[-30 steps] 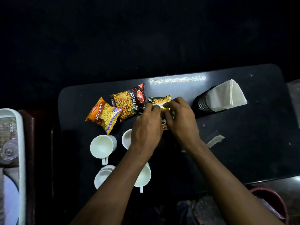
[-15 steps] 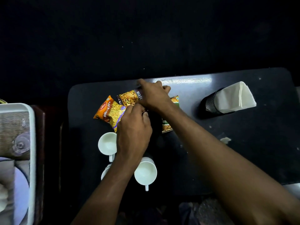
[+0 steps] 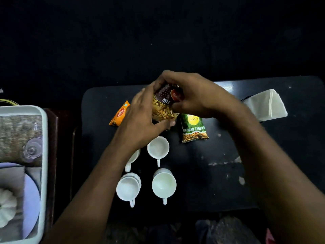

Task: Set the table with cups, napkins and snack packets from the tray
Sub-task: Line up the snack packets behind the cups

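Both hands hold a brown and yellow mixture packet [image 3: 163,106] lifted above the black table [image 3: 219,182]. My left hand [image 3: 142,117] grips its lower left side, and my right hand [image 3: 190,95] pinches its top. An orange packet [image 3: 120,114] lies flat to the left, partly hidden by my left hand. A green packet [image 3: 193,129] lies flat to the right. Several white cups stand near the front: one [image 3: 158,148] behind, one [image 3: 163,184] in front of it, one [image 3: 128,188] at front left, and another [image 3: 132,158] mostly under my left forearm. White napkins [image 3: 265,104] sit in a dark holder at the right.
A white tray [image 3: 44,138] stands left of the table, holding a clear glass [image 3: 32,149], a pale plate [image 3: 31,192] and a white ribbed object [image 3: 7,208]. The table's right half is bare with pale scuff marks. Everything beyond the table is dark.
My hands left the green packet, moved to the mixture packet and raised it off the table, turning it upright. The green packet now lies uncovered.
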